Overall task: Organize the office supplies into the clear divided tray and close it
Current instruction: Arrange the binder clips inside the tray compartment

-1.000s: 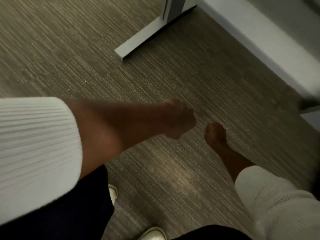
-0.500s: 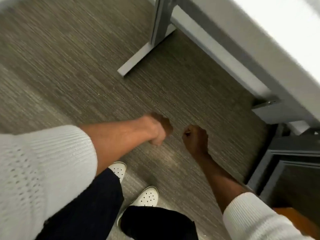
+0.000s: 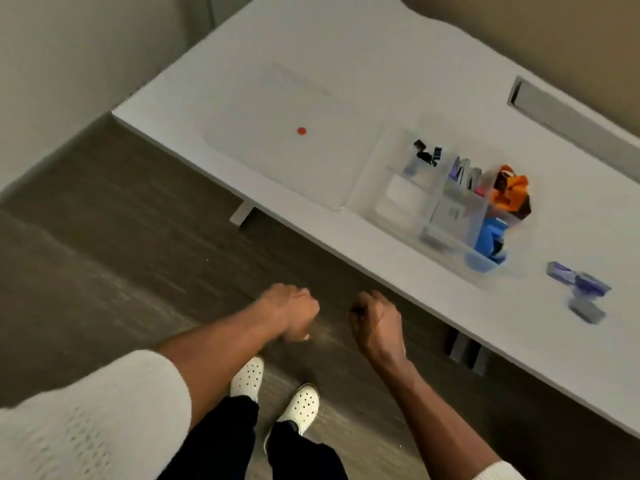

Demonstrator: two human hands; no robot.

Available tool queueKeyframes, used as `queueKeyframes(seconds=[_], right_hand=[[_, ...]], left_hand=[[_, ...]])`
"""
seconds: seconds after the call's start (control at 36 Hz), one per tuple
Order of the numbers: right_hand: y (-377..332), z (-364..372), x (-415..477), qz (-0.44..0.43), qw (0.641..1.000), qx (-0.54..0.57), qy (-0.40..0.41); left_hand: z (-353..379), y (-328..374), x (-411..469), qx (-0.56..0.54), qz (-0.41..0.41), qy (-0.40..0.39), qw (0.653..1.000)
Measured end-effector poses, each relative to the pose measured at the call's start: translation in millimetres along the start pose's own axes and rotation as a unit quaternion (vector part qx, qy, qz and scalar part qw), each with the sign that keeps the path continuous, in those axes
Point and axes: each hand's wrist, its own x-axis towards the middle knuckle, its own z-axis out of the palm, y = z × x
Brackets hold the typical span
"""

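Observation:
The clear divided tray point(image 3: 379, 168) stands open on the white desk point(image 3: 346, 46). Its compartments hold black binder clips point(image 3: 427, 154), purple and silver pieces point(image 3: 464, 173), orange and brown items point(image 3: 510, 188), a blue item point(image 3: 490, 240) and a white pad point(image 3: 401, 192). The clear lid point(image 3: 277, 161), marked with a red dot point(image 3: 301, 130), lies flat to the tray's left. Loose purple point(image 3: 576, 282) and grey point(image 3: 587, 311) pieces lie right of the tray. My left hand point(image 3: 291, 313) and my right hand point(image 3: 377, 323) hang curled over the floor, short of the desk's front edge. A dark speck at my right fingertips is unclear.
A grey cable slot point(image 3: 568, 116) runs along the desk's far right. A desk foot point(image 3: 242, 214) and dark brackets point(image 3: 465, 351) sit under the desk. My white shoes point(image 3: 301, 407) stand on the grey carpet point(image 3: 104, 254). A wall lies to the left.
My view has swung up from the carpet and the desk's underside to the desk top, bringing the tray and lid into sight. Both hands stay curled and close together.

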Motion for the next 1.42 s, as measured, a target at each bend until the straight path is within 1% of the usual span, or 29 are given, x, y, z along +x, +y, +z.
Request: queueKeyframes(seconds=[0.22, 0.31, 0.44, 0.72, 0.89, 1.08, 1.17, 1.25, 1.31, 1.42], right_hand=[[-46, -55, -15, 0.002, 0.998, 0.039, 0.051], [-55, -70, -15, 0.002, 0.996, 0.053, 0.072], [-57, -98, -5, 0.031, 0.990, 0.086, 0.109], [-26, -151, 43, 0.074, 0.977, 0.110, 0.166], [6, -181, 94, 0.047, 0.976, 0.092, 0.191], [37, -213, 149, 0.000, 0.978, 0.086, 0.189], [46, -220, 171, -0.018, 0.981, 0.077, 0.180], [54, -223, 190, -0.031, 0.981, 0.074, 0.178], [58, -222, 201, -0.039, 0.981, 0.078, 0.173], [59, -217, 219, -0.038, 0.983, 0.082, 0.158]], left_hand=[[-61, 1, -32, 0.058, 0.034, 0.024, 0.997], [-81, -2, -35, 0.060, 0.047, 0.035, 0.996], [-114, -2, -35, 0.053, 0.060, 0.073, 0.994], [-170, 6, 1, 0.045, 0.051, 0.167, 0.984], [-203, 20, 33, 0.041, 0.026, 0.239, 0.970], [-219, 32, 72, 0.023, 0.000, 0.302, 0.953], [-217, 32, 90, 0.010, -0.022, 0.304, 0.952], [-213, 31, 102, 0.002, -0.033, 0.285, 0.958], [-209, 28, 109, -0.006, -0.024, 0.274, 0.961], [-201, 23, 121, 0.006, 0.018, 0.270, 0.963]])
